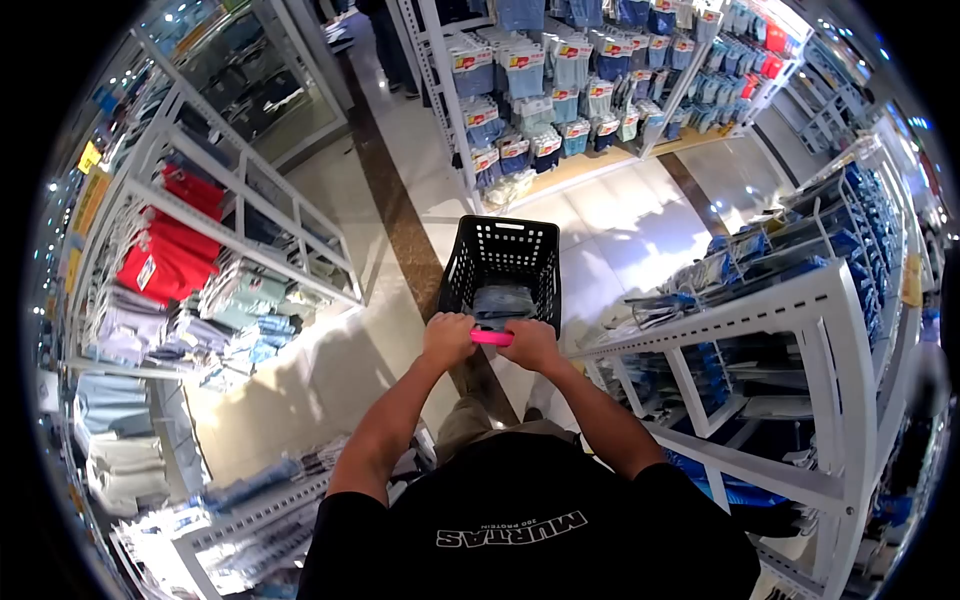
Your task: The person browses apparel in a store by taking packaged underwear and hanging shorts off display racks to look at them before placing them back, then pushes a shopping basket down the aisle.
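Note:
A black plastic shopping basket [552, 262] with perforated walls is in front of my body in the head view. Folded blue-grey clothing [503, 301] lies in its near part. Both my hands grip the basket's pink handle [490, 338], one at each end. My left hand [449, 338] is closed around the left end, and my right hand [529, 344] is wrapped round the right end. The middle of the handle shows between them.
White racks of hanging clothes stand on both sides, with red garments [170, 258] at left and a white metal frame [740, 310] close at right. Ahead is a rack of packaged clothing [570, 70]. A tiled aisle [405, 190] with a brown stripe runs between. Another person's legs [388, 45] show far ahead.

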A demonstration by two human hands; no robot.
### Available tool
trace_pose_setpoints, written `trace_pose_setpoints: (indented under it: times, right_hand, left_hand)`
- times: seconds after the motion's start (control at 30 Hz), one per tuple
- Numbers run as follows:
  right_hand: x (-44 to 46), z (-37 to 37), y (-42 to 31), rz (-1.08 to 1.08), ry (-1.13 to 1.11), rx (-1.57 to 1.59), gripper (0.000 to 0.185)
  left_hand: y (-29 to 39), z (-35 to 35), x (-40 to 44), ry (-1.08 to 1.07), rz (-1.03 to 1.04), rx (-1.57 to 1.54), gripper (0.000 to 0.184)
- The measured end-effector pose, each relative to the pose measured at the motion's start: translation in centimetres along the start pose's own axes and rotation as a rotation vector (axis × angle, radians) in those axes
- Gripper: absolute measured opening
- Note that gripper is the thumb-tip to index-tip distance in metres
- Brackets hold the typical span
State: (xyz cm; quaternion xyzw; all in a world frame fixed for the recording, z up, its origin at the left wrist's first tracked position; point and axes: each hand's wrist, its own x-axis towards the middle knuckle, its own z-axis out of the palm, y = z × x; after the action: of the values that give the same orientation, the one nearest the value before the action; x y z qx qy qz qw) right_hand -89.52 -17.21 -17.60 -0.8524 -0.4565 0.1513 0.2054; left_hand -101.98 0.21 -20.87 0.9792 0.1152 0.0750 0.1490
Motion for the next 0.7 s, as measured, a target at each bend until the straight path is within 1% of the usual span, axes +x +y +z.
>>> trace_pose_setpoints:
  times: [0.1, 0.2, 0.27, 0.37, 0.4, 0.5, 0.53, 0.63, 0.7]
  right_hand:
    - [2.7, 0.5, -0.1, 0.077, 0.082, 0.011, 0.029]
    - [5.9, 0.4, -0.7, 0.199, -0.012, -0.053, 0.028]
    - [7.5, 0.1, -1.4, 0.271, -0.007, -0.057, 0.029]
    - [9.9, 0.3, -1.5, 0.360, 0.029, -0.074, 0.030]
    - [10.6, 0.5, -1.4, 0.393, 0.046, -0.080, 0.031]
    - [12.8, 0.3, -1.3, 0.461, 0.087, -0.054, 0.032]
    - [13.3, 0.2, -1.2, 0.463, 0.122, -0.027, 0.032]
    - [14.8, 0.2, -0.4, 0.467, 0.210, -0.005, 0.030]
    - [15.8, -0.4, 0.2, 0.501, 0.220, -0.013, 0.030]
  left_hand:
    - [-2.5, -0.1, 2.8, 0.044, 0.084, -0.045, 0.013]
    - [-5.2, -0.3, 6.2, 0.046, 0.150, -0.080, 0.012]
    - [-6.9, 0.0, 8.3, 0.055, 0.194, -0.090, 0.012]
    - [-8.7, -0.1, 11.6, 0.007, 0.268, -0.100, 0.011]
    - [-9.3, 0.2, 12.7, 0.035, 0.288, -0.105, 0.012]
    - [-10.3, 0.1, 16.0, 0.031, 0.316, -0.105, 0.011]
    - [-10.7, 0.4, 17.0, 0.082, 0.351, -0.128, 0.010]
    - [-11.4, 1.0, 20.0, 0.056, 0.406, -0.141, 0.009]
    - [-11.6, 1.1, 21.8, 0.056, 0.442, -0.155, 0.009]
